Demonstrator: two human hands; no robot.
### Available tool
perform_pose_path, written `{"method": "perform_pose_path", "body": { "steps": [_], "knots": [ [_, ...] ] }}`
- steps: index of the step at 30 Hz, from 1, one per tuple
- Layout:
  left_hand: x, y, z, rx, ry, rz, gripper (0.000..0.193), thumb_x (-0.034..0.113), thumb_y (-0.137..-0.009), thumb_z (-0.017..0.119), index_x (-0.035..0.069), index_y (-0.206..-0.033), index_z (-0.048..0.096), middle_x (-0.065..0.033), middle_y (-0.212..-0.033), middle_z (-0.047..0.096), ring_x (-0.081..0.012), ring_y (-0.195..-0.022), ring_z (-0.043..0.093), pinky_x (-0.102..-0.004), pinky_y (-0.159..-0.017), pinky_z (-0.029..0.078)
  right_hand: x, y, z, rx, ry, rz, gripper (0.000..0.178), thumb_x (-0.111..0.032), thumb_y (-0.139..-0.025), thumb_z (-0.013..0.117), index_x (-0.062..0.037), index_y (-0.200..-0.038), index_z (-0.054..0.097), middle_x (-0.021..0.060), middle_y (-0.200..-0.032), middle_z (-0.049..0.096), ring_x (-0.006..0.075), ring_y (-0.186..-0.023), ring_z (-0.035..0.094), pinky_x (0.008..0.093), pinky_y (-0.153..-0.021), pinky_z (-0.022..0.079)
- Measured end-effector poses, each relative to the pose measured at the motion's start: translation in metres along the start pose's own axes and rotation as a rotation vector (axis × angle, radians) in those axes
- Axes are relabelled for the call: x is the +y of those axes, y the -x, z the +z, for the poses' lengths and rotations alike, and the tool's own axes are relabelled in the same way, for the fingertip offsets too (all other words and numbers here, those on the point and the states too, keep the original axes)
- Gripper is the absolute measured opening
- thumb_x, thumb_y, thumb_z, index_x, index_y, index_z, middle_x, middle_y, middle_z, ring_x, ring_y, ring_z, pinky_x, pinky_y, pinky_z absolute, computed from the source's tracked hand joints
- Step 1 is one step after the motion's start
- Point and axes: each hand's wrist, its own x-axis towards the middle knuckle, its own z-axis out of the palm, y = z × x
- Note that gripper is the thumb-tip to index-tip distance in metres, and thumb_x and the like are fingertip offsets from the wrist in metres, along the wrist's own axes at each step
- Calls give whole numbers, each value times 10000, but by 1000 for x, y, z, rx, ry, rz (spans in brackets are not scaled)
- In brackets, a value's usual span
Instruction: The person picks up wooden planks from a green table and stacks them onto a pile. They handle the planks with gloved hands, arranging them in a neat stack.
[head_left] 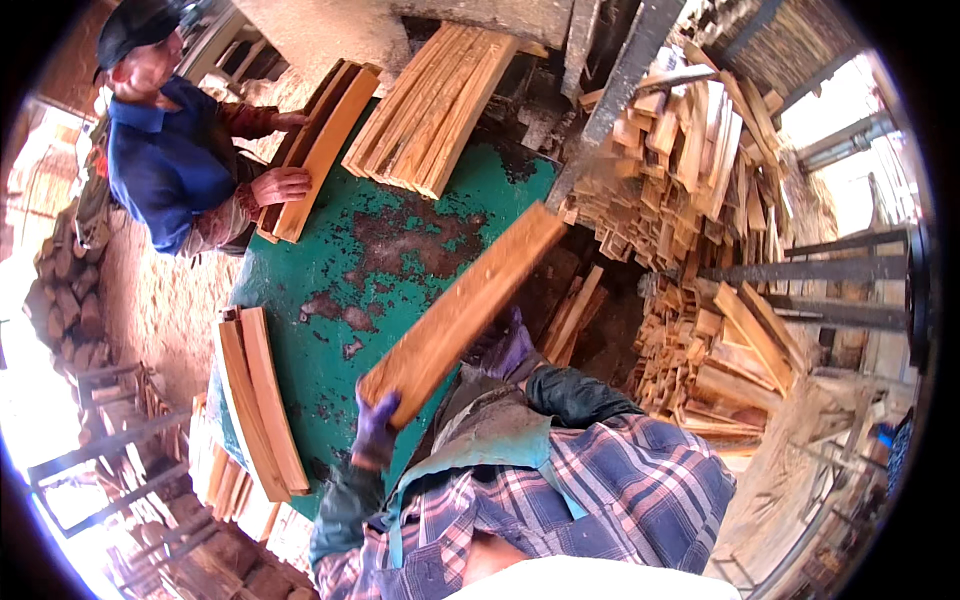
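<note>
A long wooden board (465, 305) slants over the green table, its far end near the metal post. My left hand (376, 428), in a purple glove, is closed round the board's near end. Beside the board's right edge is my right hand (508, 350), also gloved in purple. It is blurred and partly in shadow, so its grip and any contact with the board are unclear. Two curved planks (262, 400) lie along the table's left edge. A row of boards (432, 110) lies side by side on the table's far part.
Paint is worn off the green table (400, 285) in patches. Across it, a person in blue (165, 165) has both hands on a few curved planks (325, 150). A metal post (625, 85) rises at the far right. Offcut piles (690, 150) fill the right side.
</note>
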Motion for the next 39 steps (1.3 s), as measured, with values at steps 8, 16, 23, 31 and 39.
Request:
{"method": "perform_pose_path", "body": {
  "steps": [8,16,23,31,39],
  "knots": [
    [-29,24,-139,-102,-153,-191,1151,-63,-746,804,252,-1575,69,-122,-1374,507,-253,-1233,558,-380,-972,532,19,0,-70,238,238,-114,651,-611,-972,485,-157,-1439,481,94,-1443,535,330,-1304,517,556,-1129,379],
    [27,-120,185,-744,-493,-138,810,170,-865,782,107,-1501,285,-111,-1339,527,-216,-1195,572,-346,-934,553,-229,103,131,1,593,-962,618,-515,-1043,401,-98,-1499,370,122,-1437,516,275,-1313,505,433,-1113,438],
    [115,-164,520,-1091,-587,1237,821,130,-860,793,9,-1521,320,-159,-1498,443,-283,-1382,443,-407,-1154,376,-475,179,262,427,892,-1355,680,-492,-978,498,-14,-1456,424,189,-1404,540,312,-1283,534,432,-1082,458],
    [131,-278,597,-695,-741,1195,924,91,-775,849,-44,-1491,280,-192,-1366,532,-284,-1256,549,-408,-1095,452,-569,-26,248,666,1898,-1080,514,-244,-967,586,-40,-1429,488,228,-1387,569,381,-1311,522,499,-1097,423],
    [126,-329,624,-600,-741,1289,817,238,-721,856,-11,-1392,462,-230,-1214,631,-387,-1134,634,-428,-965,527,-610,-57,274,864,2513,-783,531,-224,-952,590,-57,-1443,479,223,-1412,547,383,-1335,498,512,-1118,392]
  ]
}}
